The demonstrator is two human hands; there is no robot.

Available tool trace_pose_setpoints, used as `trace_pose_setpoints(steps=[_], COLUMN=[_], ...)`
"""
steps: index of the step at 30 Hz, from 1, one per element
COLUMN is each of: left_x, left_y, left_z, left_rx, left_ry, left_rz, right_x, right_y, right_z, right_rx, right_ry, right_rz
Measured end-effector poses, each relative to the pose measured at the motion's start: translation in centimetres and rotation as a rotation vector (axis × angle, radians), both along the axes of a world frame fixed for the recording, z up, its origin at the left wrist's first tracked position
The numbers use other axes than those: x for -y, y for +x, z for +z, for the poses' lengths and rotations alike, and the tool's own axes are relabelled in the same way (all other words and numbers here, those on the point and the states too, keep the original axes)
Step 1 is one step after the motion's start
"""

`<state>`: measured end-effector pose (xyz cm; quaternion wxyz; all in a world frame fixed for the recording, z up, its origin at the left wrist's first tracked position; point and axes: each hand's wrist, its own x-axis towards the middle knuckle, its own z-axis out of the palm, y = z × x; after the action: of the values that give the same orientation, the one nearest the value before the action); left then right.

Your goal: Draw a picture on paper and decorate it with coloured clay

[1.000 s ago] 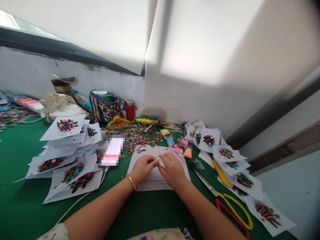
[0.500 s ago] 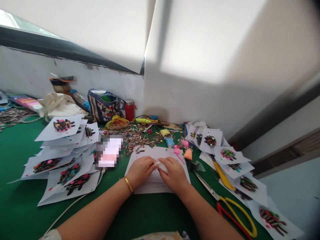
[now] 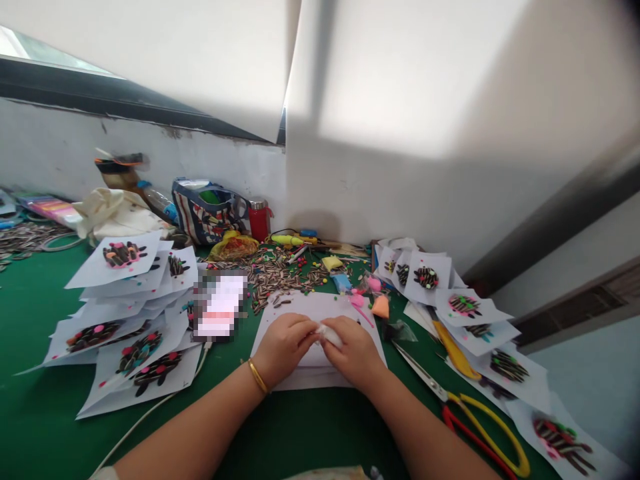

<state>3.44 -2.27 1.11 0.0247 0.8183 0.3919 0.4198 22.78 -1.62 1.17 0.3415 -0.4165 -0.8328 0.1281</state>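
Observation:
Both hands meet over a stack of white paper sheets (image 3: pixel 300 373) on the green tabletop. Between them is a soft white lump (image 3: pixel 331 335), like modelling clay; whether it is wrapped is too small to tell. My left hand (image 3: pixel 287 343), below a gold bangle, pinches its left end with thumb and fingers. My right hand (image 3: pixel 354 350) wraps round the larger part, hiding some of it. Just beyond the paper lie sunflower seeds (image 3: pixel 277 277) and small coloured balls. Orange clay (image 3: pixel 381 307), pink clay (image 3: pixel 373 285) and a blue packet (image 3: pixel 343 283) sit beyond my right hand.
Scissors (image 3: pixel 440 390) with yellow and red handles lie right of my forearm. Cards with seed pictures are piled left (image 3: pixel 145 320) and right (image 3: pixel 465 303). A phone (image 3: pixel 220 307) trails a cable. A red bottle (image 3: pixel 259 220) and a patterned bag (image 3: pixel 210 210) stand by the wall.
My hands stay together on the white lump, and its white end shows a little more between them. The view has shifted slightly.

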Motion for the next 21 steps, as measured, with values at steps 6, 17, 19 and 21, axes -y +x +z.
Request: trace_pose_setpoints(steps=[6, 17, 19, 21], left_x=[0.10, 0.47, 0.34, 0.21], left_y=[0.10, 0.22, 0.19, 0.18], left_z=[0.26, 0.63, 0.61, 0.55], left_rx=[0.120, 0.234, 0.244, 0.229], left_ry=[-0.084, -0.197, -0.226, -0.245], left_rz=[-0.096, -0.104, -0.132, -0.153], right_x=[0.19, 0.10, -0.04, -0.17], right_y=[-0.12, -0.19, -0.07, 0.06], right_z=[0.11, 0.66, 0.66, 0.64], right_rx=[-0.091, -0.255, -0.282, -0.294], right_ry=[-0.079, -0.297, -0.327, -0.347], right_rz=[-0.005, 0.024, 0.021, 0.012])
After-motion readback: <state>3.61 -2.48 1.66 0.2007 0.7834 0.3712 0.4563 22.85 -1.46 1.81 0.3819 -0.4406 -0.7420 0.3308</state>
